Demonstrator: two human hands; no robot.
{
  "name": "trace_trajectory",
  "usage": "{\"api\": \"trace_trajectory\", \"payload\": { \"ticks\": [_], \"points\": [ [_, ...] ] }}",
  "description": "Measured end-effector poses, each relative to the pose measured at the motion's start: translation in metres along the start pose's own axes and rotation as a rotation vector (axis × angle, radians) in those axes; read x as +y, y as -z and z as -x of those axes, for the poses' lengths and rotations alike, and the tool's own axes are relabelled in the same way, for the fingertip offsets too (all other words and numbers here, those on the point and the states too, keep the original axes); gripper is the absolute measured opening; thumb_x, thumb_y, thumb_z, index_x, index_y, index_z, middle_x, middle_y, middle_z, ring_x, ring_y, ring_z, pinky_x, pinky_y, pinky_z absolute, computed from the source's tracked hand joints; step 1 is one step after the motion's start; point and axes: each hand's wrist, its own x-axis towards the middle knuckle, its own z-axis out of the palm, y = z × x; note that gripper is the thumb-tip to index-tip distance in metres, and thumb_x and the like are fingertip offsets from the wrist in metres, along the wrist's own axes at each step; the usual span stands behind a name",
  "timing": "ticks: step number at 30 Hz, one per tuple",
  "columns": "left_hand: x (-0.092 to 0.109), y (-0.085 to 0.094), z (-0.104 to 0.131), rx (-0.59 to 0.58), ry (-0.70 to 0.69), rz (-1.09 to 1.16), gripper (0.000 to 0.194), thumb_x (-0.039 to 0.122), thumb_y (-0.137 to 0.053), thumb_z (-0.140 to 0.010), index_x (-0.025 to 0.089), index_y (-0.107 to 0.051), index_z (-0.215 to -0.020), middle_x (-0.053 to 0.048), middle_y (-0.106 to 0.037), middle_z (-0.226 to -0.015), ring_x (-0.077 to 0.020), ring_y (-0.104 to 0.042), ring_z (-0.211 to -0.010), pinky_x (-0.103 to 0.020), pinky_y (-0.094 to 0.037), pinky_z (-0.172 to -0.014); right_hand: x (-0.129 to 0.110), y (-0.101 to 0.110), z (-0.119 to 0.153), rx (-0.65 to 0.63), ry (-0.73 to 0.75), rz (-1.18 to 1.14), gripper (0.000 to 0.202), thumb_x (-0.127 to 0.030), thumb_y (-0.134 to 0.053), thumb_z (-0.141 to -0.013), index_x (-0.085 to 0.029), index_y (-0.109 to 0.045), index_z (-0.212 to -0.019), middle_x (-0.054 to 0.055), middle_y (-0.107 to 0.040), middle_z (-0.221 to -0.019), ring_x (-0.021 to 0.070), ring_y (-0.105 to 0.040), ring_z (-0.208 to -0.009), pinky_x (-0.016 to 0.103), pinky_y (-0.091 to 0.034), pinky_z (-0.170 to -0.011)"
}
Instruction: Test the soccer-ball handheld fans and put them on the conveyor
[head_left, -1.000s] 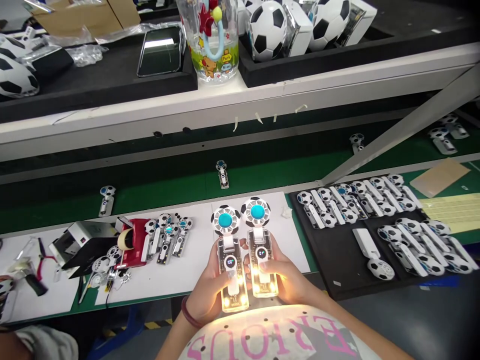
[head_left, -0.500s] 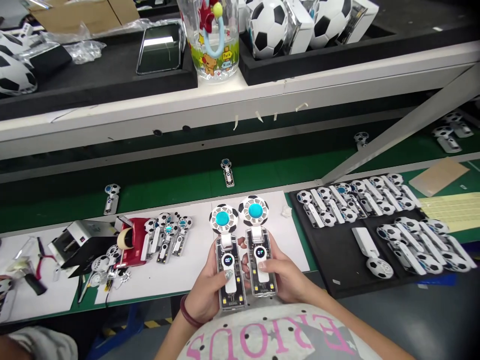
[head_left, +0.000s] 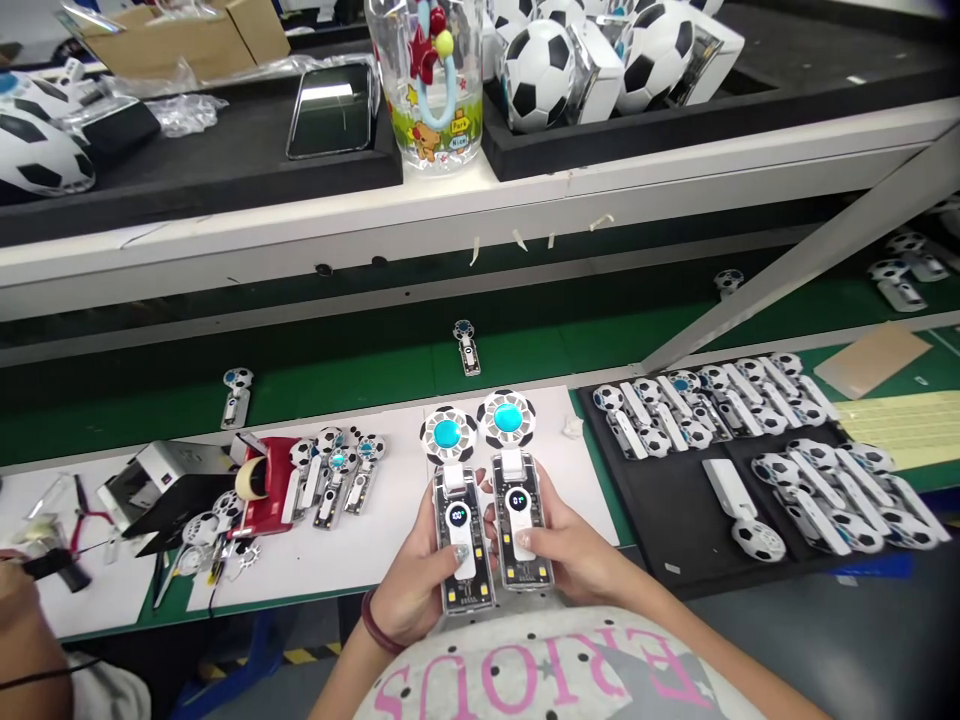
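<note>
left hand (head_left: 420,590) fingers grip one fan (head_left: 459,500), right hand (head_left: 566,560) fingers another fan (head_left: 517,480).

Left fan (head_left: 459,520) display: "100", small lit digits, in left hand (head_left: 420,585)
Right fan (head_left: 519,505) display: two small characters, not legible, in right hand (head_left: 559,555)
Cup (head_left: 431,80) on upper shelf: yellow signpost print, "Park" above "Nice"
Shirt (head_left: 555,675) at lower edge: pink capitals, seen upside down, "ERIOUS"; start of word out of view
Other printed matter too small to read
</note>
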Motion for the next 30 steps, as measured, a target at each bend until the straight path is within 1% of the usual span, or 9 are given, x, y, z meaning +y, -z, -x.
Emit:
{"api": "trace_trajectory", "payload": {
  "ticks": [5, 10, 13, 15, 17, 20, 22, 26, 30],
  "points": [
    [0.003, -0.001, 0.001, -0.026, -0.009, 0.026, 0.085, 0.019, -0.068, -0.067, 0.031, -0.017, -0.135, -0.008, -0.058, -0.104, -0.0232, -0.06, -0.086, -0.032, -0.049, -0.071, 0.0, -0.002, 0.001, -0.009, 0.013, -0.002, 0.07, -0.011, -0.065, -0.069, -0.035, -0.026, -0.122, 0.001, -0.051, -0.109, 0.0153, -0.056, -0.087, 0.032, -0.045, -0.075],
    [0.003, 0.0, 0.003, -0.041, -0.004, 0.035, 0.085, 0.019, -0.067, -0.068, 0.03, -0.015, -0.135, -0.007, -0.061, -0.093, -0.0194, -0.061, -0.073, -0.03, -0.049, -0.064, 0.001, -0.003, 0.0, -0.033, 0.009, 0.005, 0.067, -0.013, -0.063, -0.07, -0.033, -0.026, -0.122, 0.001, -0.055, -0.096, 0.0153, -0.056, -0.081, 0.029, -0.046, -0.068],
    [0.003, 0.0, 0.002, -0.043, 0.0, 0.023, 0.088, 0.021, -0.067, -0.068, 0.031, -0.012, -0.136, -0.006, -0.061, -0.093, -0.0174, -0.06, -0.067, -0.03, -0.049, -0.063, -0.001, -0.004, -0.001, -0.015, 0.02, 0.039, 0.066, -0.013, -0.063, -0.07, -0.034, -0.027, -0.122, 0.001, -0.054, -0.102, 0.0148, -0.057, -0.08, 0.029, -0.046, -0.068],
    [0.003, -0.001, 0.001, -0.037, -0.002, 0.01, 0.089, 0.022, -0.069, -0.067, 0.032, -0.013, -0.135, -0.006, -0.061, -0.095, -0.0182, -0.06, -0.07, -0.031, -0.049, -0.066, -0.003, -0.004, 0.0, -0.012, 0.026, 0.077, 0.065, -0.014, -0.062, -0.072, -0.034, -0.026, -0.123, 0.001, -0.054, -0.103, 0.0145, -0.057, -0.078, 0.03, -0.047, -0.068],
    [0.004, -0.003, 0.001, -0.012, -0.022, -0.012, 0.087, 0.023, -0.07, -0.065, 0.032, -0.017, -0.134, -0.006, -0.06, -0.098, -0.0205, -0.06, -0.077, -0.032, -0.048, -0.071, -0.006, -0.004, 0.0, -0.014, 0.042, 0.126, 0.067, -0.015, -0.061, -0.073, -0.034, -0.023, -0.125, 0.001, -0.055, -0.104, 0.0144, -0.057, -0.078, 0.031, -0.046, -0.071],
    [0.006, -0.005, 0.0, 0.02, -0.075, -0.041, 0.081, 0.023, -0.07, -0.065, 0.031, -0.024, -0.131, -0.006, -0.057, -0.106, -0.0233, -0.058, -0.091, -0.033, -0.046, -0.079, -0.01, -0.004, 0.0, -0.007, 0.08, 0.203, 0.068, -0.015, -0.062, -0.074, -0.033, -0.023, -0.127, 0.002, -0.053, -0.109, 0.0153, -0.055, -0.091, 0.032, -0.042, -0.082],
    [0.008, -0.006, 0.0, 0.007, -0.095, -0.051, 0.078, 0.024, -0.07, -0.066, 0.031, -0.025, -0.13, -0.006, -0.056, -0.108, -0.0234, -0.057, -0.093, -0.033, -0.045, -0.08, -0.012, -0.005, 0.0, 0.0, 0.086, 0.227, 0.068, -0.016, -0.062, -0.074, -0.033, -0.023, -0.127, 0.001, -0.052, -0.112, 0.0164, -0.053, -0.098, 0.033, -0.04, -0.087],
    [0.016, -0.007, 0.0, -0.035, -0.121, -0.079, 0.08, 0.028, -0.07, -0.066, 0.031, -0.021, -0.129, -0.007, -0.056, -0.105, -0.023, -0.058, -0.089, -0.034, -0.047, -0.076, -0.016, -0.008, 0.0, -0.04, 0.072, 0.252, 0.069, -0.02, -0.06, -0.076, -0.035, -0.018, -0.128, 0.002, -0.056, -0.103, 0.0177, -0.058, -0.086, 0.037, -0.044, -0.08],
    [0.025, -0.008, 0.003, -0.101, -0.12, -0.111, 0.08, 0.029, -0.069, -0.068, 0.03, -0.019, -0.13, -0.007, -0.057, -0.099, -0.0206, -0.06, -0.08, -0.029, -0.048, -0.064, -0.02, -0.011, -0.002, -0.03, 0.115, 0.247, 0.07, -0.022, -0.063, -0.075, -0.033, -0.019, -0.128, 0.004, -0.054, -0.111, 0.0203, -0.056, -0.097, 0.037, -0.044, -0.082]
  ]
}}
